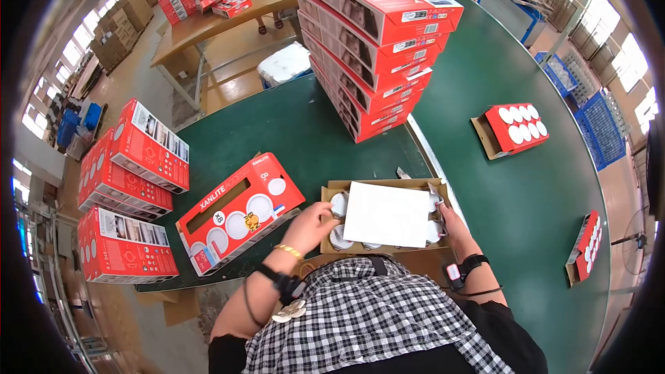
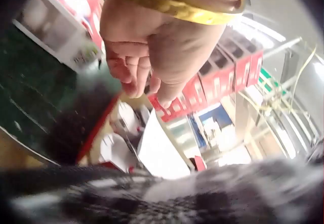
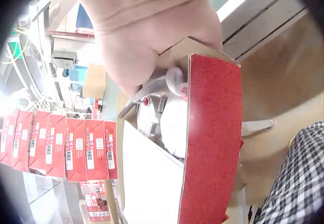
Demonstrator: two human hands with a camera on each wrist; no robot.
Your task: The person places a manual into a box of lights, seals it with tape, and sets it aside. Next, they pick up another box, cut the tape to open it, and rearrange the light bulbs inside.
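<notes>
An open box of brown card holds round white-faced items, with a white sheet lying over its middle. At the box's left end, my left hand has its fingers loosely bent above the items; nothing shows in its grip in the left wrist view. My right hand grips the right end of the box. In the right wrist view, that hand has its thumb over the inner side of the end flap, beside a grey strip; its other fingers are hidden. The box's outer wall is red.
A red Xanlite carton with a cut-out lies left of the box. More cartons are stacked at far left. A tall stack stands behind. Two smaller packs sit on the green table at right.
</notes>
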